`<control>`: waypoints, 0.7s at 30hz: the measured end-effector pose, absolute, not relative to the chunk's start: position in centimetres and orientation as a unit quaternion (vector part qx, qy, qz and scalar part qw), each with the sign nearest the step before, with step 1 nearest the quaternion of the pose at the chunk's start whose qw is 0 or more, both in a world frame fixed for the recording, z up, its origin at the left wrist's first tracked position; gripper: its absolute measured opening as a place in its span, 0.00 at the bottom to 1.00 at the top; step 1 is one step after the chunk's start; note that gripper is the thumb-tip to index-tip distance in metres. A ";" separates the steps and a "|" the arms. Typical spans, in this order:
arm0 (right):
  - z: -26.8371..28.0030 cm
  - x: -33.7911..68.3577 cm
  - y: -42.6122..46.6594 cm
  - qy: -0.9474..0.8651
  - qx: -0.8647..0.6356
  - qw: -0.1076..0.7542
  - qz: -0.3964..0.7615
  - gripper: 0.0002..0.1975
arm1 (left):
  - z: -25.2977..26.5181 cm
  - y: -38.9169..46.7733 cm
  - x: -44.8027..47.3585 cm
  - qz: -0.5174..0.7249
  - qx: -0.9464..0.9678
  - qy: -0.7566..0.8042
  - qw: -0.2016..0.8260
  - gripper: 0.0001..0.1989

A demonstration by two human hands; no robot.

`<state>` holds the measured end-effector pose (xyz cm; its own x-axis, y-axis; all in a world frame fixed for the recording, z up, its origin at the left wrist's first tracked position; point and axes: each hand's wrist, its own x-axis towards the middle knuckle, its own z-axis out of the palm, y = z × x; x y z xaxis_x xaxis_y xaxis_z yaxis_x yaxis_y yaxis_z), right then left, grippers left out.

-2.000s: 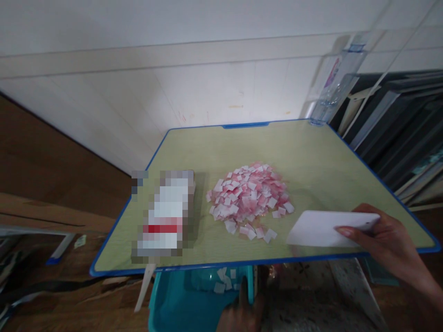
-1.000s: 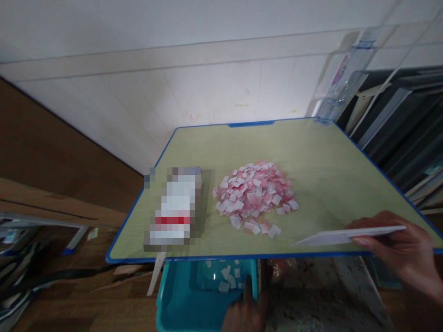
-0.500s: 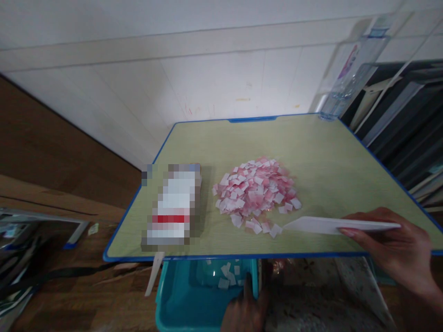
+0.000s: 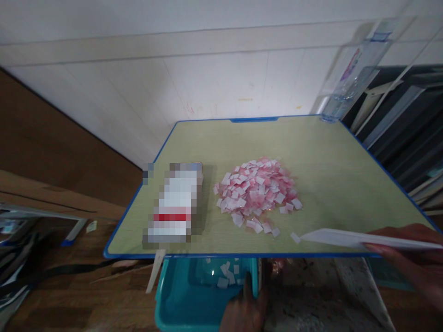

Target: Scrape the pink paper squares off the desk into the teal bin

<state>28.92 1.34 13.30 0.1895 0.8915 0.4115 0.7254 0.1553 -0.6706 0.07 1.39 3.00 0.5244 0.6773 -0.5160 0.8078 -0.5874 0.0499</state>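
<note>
A heap of small pink and white paper squares (image 4: 258,189) lies on the pale green tabletop (image 4: 332,161). To its right, my right hand (image 4: 411,256) pinches white tweezers (image 4: 341,238), with part of the hand cut off by the frame edge. One white paper square (image 4: 295,237) is at the tweezers' tip, apart from the heap. Below the table edge, my left hand (image 4: 244,309) is closed on the right rim of a teal basin (image 4: 190,306), its index finger lying along the inner side. Several paper squares (image 4: 224,276) lie inside the basin.
A phone-like pixelated block (image 4: 175,203) lies on the table's left side. A clear plastic bottle (image 4: 349,83) stands at the back right corner against the white wall (image 4: 214,83). Dark folders (image 4: 401,115) stand on the right. A white strip (image 4: 155,272) hangs below the front edge.
My right hand has moved right and slightly toward me with the tweezers. The paper square at their tip has come away from the heap's front edge. My left hand stays at the basin.
</note>
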 end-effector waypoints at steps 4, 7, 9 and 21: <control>13.8 26.6 2.5 -0.648 -0.623 0.424 0.111 0.04 | 2.9 1.5 -0.1 -0.230 0.861 0.419 0.174 0.43; 14.1 25.4 3.2 -0.666 -0.593 0.430 0.141 0.04 | 2.6 1.5 -0.3 -0.213 0.868 0.415 0.171 0.42; 14.1 24.8 3.4 -0.682 -0.570 0.429 0.160 0.05 | 2.2 1.4 -0.4 -0.195 0.873 0.416 0.162 0.38; 12.6 20.1 5.7 -0.695 -0.575 0.408 0.143 0.03 | 1.1 0.6 -0.6 -0.125 0.882 0.431 0.146 0.33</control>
